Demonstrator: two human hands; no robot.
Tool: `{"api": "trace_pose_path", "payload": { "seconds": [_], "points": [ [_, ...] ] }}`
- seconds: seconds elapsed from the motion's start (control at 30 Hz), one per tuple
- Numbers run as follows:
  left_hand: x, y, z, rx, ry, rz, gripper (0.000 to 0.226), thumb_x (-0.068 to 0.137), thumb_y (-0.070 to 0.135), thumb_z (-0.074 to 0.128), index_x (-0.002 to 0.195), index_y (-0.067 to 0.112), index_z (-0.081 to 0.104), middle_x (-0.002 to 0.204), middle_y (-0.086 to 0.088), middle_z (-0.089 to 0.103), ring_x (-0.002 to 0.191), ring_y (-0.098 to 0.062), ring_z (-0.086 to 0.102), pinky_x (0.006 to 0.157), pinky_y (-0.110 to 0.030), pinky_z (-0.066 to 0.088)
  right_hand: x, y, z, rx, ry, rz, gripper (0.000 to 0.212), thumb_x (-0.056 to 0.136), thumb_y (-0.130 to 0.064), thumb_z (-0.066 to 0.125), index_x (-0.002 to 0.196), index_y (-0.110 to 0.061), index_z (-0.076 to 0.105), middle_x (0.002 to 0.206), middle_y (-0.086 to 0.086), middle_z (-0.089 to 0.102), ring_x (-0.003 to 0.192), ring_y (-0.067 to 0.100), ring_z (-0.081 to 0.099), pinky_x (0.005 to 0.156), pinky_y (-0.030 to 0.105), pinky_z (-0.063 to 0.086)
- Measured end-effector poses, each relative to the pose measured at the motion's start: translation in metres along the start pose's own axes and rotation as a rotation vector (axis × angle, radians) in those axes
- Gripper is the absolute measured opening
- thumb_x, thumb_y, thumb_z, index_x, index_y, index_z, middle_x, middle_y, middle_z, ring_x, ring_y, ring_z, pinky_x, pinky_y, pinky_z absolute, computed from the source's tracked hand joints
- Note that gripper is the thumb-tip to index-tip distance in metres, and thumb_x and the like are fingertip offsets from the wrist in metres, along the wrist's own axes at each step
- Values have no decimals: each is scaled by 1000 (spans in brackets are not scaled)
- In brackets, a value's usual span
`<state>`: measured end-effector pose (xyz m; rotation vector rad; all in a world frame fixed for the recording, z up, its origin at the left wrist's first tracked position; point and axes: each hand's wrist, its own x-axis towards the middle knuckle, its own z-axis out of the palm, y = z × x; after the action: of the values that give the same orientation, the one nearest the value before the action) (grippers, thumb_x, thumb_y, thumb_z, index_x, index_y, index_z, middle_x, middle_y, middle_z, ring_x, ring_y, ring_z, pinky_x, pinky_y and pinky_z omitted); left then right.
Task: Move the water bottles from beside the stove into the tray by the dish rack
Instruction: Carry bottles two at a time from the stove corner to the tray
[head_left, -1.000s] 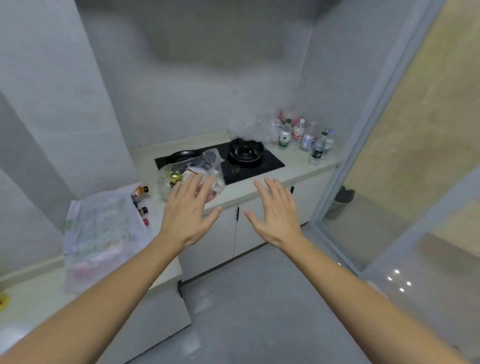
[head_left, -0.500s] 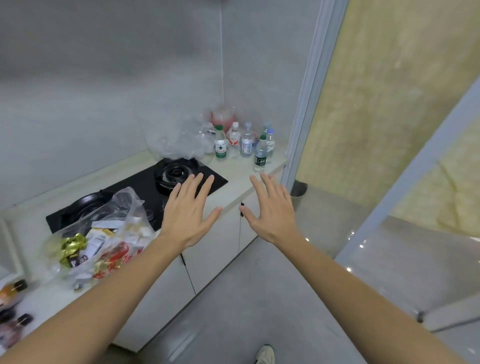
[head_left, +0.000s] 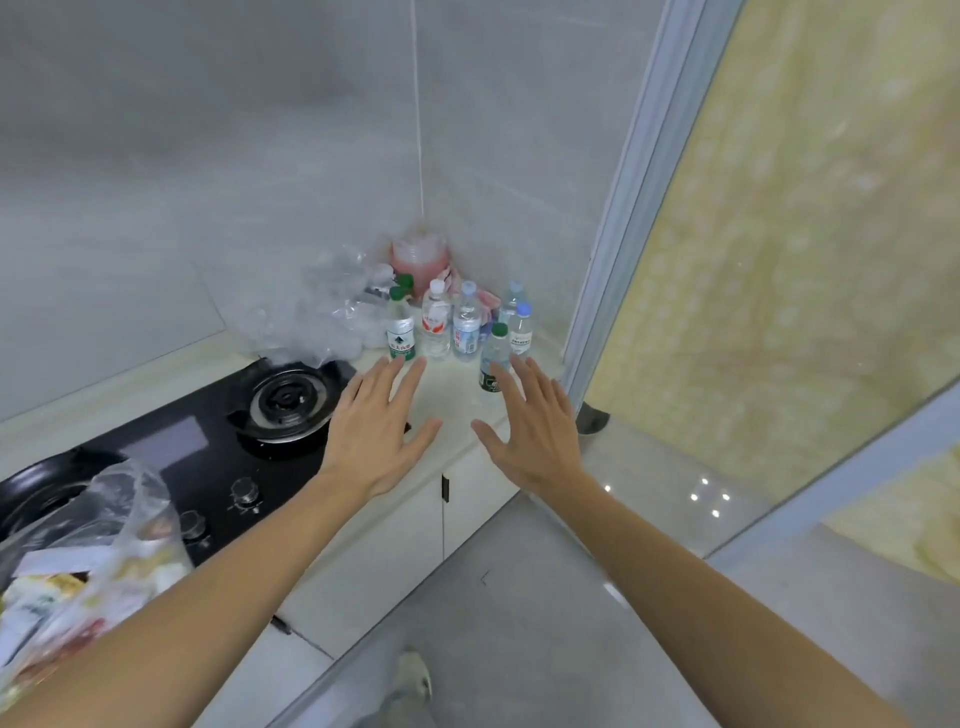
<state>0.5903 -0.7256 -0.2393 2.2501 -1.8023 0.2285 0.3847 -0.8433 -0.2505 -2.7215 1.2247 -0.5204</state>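
Observation:
Several small water bottles stand upright in the counter corner right of the black stove (head_left: 218, 447). A green-capped bottle (head_left: 400, 332) is at the left, then a red-labelled one (head_left: 435, 327) and a blue-labelled one (head_left: 466, 327). A green-capped bottle (head_left: 492, 353) stands nearest, with a blue-capped bottle (head_left: 520, 332) behind it. My left hand (head_left: 376, 431) is open, fingers spread, its fingertips just short of the left bottles. My right hand (head_left: 535, 431) is open too, its fingertips in front of the nearest bottle. Neither hand holds anything. The tray and dish rack are out of view.
A crumpled clear plastic bag (head_left: 322, 317) and a pink jug (head_left: 420, 260) sit behind the bottles. A bag of packets (head_left: 88, 561) lies at the stove's left end beside a black pan (head_left: 41, 493). A sliding glass door frame (head_left: 618, 260) borders the counter on the right.
The view has swung right and closer to the corner. Both open hands have advanced from over the stove front to just before the bottles.

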Motion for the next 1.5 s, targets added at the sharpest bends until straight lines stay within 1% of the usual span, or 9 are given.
{"api": "trace_pose_path", "payload": {
  "seconds": [0.2, 0.37, 0.67, 0.83, 1.0, 1.17, 1.37, 1.43, 1.5],
  "points": [
    [109, -10, 54, -73, 8, 3, 77, 100, 65, 27, 164, 21, 21, 166, -11, 31, 155, -30, 25, 125, -46, 21, 104, 50, 32, -20, -34, 5, 77, 98, -68, 38, 163, -31, 19, 172, 3, 17, 159, 26, 14, 128, 50, 17],
    [196, -36, 86, -116, -13, -4, 74, 101, 59, 37, 162, 18, 27, 162, -14, 37, 150, -32, 33, 121, -50, 31, 195, 75, 53, -17, -80, 5, 76, 99, -67, 35, 163, -30, 15, 171, 4, 18, 157, 28, 17, 126, 51, 22],
    [311, -78, 135, -153, -141, -29, 66, 99, 43, 55, 157, 19, 35, 157, -12, 40, 140, -36, 44, 102, -49, 51, 331, 92, 102, 34, -173, -104, 75, 97, -54, 56, 159, -23, 29, 162, 6, 35, 150, 30, 32, 119, 45, 32],
    [346, -88, 167, -172, -283, -87, 62, 99, 40, 53, 156, 23, 35, 158, -10, 36, 139, -39, 42, 101, -55, 51, 374, 107, 142, 46, -248, -154, 69, 92, -49, 59, 153, -25, 39, 155, 6, 46, 144, 31, 41, 114, 50, 39],
    [371, -89, 183, -113, -385, -155, 55, 101, 25, 54, 154, 25, 38, 156, -14, 36, 136, -39, 44, 101, -56, 51, 402, 124, 163, -10, -409, -217, 53, 98, -50, 56, 142, -22, 51, 138, 9, 57, 124, 33, 57, 96, 44, 52],
    [388, -85, 183, -39, -418, -223, 39, 103, 24, 57, 140, 17, 47, 133, -16, 47, 113, -38, 61, 85, -48, 55, 419, 132, 170, 52, -453, -301, 47, 100, -50, 56, 136, -19, 54, 128, 7, 65, 115, 30, 63, 89, 40, 54],
    [383, -79, 187, -14, -444, -264, 34, 107, 31, 48, 137, 20, 40, 120, -14, 52, 101, -40, 63, 76, -46, 52, 425, 135, 168, 143, -423, -418, 37, 104, -40, 53, 129, -14, 59, 116, 9, 69, 103, 31, 66, 73, 35, 47],
    [381, -76, 184, -12, -445, -279, 33, 107, 30, 49, 137, 18, 42, 117, -14, 53, 97, -38, 63, 71, -43, 50, 429, 136, 164, 158, -418, -442, 38, 103, -37, 55, 133, -13, 59, 116, 11, 69, 103, 32, 65, 71, 33, 41],
    [378, -73, 177, -20, -447, -317, 32, 107, 29, 49, 135, 17, 42, 116, -14, 54, 94, -37, 64, 71, -44, 53, 435, 136, 155, 156, -411, -437, 45, 100, -39, 57, 141, -19, 56, 114, 8, 70, 102, 31, 66, 73, 34, 48]
  ]
}}
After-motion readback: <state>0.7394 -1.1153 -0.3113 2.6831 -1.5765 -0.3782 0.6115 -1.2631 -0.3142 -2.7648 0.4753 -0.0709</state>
